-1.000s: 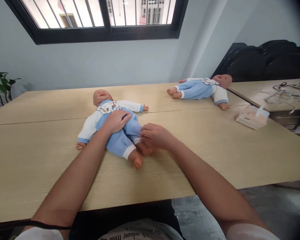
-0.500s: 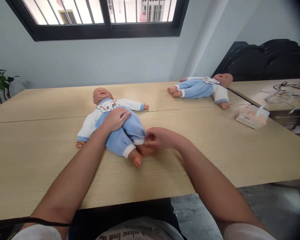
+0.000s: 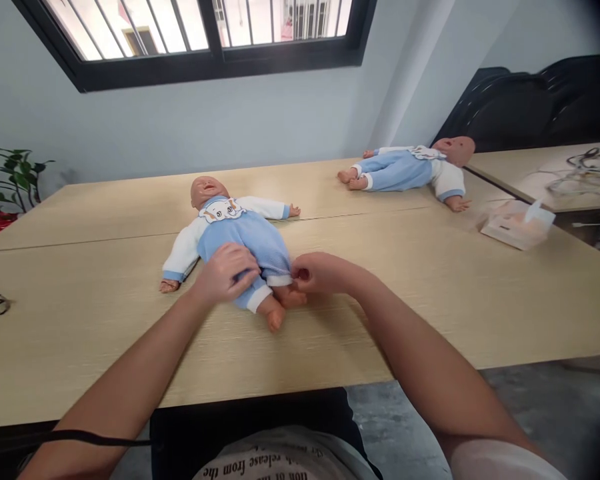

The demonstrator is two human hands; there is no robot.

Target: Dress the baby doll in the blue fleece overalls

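A baby doll (image 3: 245, 230) in blue overalls with white sleeves lies on its back on the wooden table, head to the upper left and bare feet toward me. Over its leg on the left side, my left hand (image 3: 227, 272) is curled, with blue cloth between thumb and fingers. At the other leg's white cuff, my right hand (image 3: 313, 272) pinches the edge of the trouser leg. The fingertips of that hand are partly hidden.
A second doll (image 3: 405, 169) in like clothes lies at the table's back right. Near it is a tissue box (image 3: 517, 225). Cables (image 3: 593, 167) lie on the farther table (image 3: 510, 173); a plant (image 3: 17, 177) stands at the left.
My left hand has moved from the doll's belly down to its leg and curled its fingers. My right hand remains at the cuff. The view has shifted slightly.
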